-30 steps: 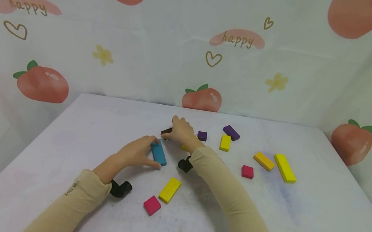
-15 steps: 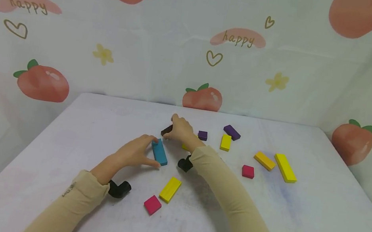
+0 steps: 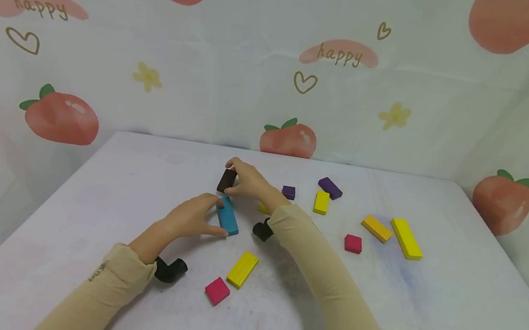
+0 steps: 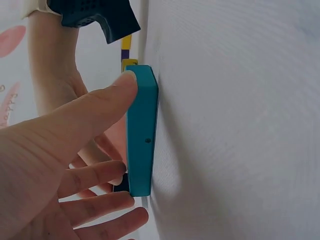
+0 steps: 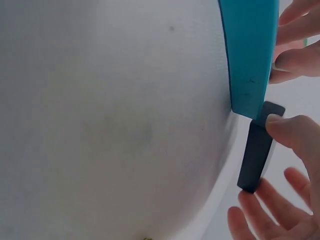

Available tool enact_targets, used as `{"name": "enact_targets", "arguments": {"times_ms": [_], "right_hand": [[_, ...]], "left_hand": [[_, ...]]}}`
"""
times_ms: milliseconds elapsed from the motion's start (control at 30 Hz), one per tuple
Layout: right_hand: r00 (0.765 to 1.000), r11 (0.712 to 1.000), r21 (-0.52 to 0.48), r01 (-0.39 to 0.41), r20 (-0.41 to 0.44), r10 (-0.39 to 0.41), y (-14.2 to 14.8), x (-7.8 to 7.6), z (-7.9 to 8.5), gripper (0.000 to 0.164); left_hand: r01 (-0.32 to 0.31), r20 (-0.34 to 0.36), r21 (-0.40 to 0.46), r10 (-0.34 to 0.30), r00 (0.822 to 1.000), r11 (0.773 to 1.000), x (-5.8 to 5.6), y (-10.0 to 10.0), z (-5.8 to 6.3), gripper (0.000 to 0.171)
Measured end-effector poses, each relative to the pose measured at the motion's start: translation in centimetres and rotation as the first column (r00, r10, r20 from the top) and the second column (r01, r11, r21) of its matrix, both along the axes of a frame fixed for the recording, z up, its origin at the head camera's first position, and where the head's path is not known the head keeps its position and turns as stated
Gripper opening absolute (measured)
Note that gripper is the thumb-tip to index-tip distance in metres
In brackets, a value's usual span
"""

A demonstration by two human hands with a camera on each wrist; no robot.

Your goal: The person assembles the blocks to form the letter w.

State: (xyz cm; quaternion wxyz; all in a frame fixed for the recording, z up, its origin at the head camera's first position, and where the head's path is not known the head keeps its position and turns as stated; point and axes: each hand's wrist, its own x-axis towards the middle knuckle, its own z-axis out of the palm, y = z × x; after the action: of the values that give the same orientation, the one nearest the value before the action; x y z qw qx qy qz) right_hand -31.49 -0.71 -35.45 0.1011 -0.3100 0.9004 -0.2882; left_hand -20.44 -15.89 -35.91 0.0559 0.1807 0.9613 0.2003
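Lying flat mid-table is a long blue block (image 3: 228, 219). My left hand (image 3: 189, 215) spans it, thumb at the near end and fingertips by the far end; the left wrist view shows the thumb pressed on the blue block (image 4: 142, 135). Just beyond its far end, a dark brown block (image 3: 226, 181) is pinched between the thumb and fingers of my right hand (image 3: 252, 183). In the right wrist view the dark block (image 5: 255, 157) overlaps the end of the blue one, with the right thumb on its near end and fingertips at the other.
Close in front lie a yellow block (image 3: 242, 269) and a red block (image 3: 217, 291). Purple (image 3: 288, 192), yellow (image 3: 321, 202), orange (image 3: 377, 228) and red (image 3: 353, 244) blocks are scattered to the right. Another yellow block (image 3: 263, 208) is partly hidden by the right wrist.
My right hand has moved left, carrying the dark brown block and turning it more upright in the head view, near the blue block's far end. The left hand stays at the blue block.
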Motion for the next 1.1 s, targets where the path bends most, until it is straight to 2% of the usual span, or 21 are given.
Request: {"name": "enact_targets", "arguments": {"times_ms": [567,967,1100], "right_hand": [[0.982,0.98,0.066,-0.189,0.001,0.19,-0.37,-0.68,-0.27,0.049],[0.971,0.965,0.105,-0.239,0.01,0.24,-0.49,-0.83,-0.29,0.048],[0.969,0.962,0.122,-0.246,0.042,0.242,-0.51,-0.74,-0.19,0.049]], "left_hand": [[-0.003,-0.003,-0.009,0.003,1.0,1.0,0.04,0.09,-0.01,0.064],[0.0,-0.002,-0.001,0.0,1.0,1.0,0.05,0.16,0.04,0.061],[0.0,-0.001,0.005,0.0,1.0,1.0,0.09,0.17,0.05,0.061]]}}
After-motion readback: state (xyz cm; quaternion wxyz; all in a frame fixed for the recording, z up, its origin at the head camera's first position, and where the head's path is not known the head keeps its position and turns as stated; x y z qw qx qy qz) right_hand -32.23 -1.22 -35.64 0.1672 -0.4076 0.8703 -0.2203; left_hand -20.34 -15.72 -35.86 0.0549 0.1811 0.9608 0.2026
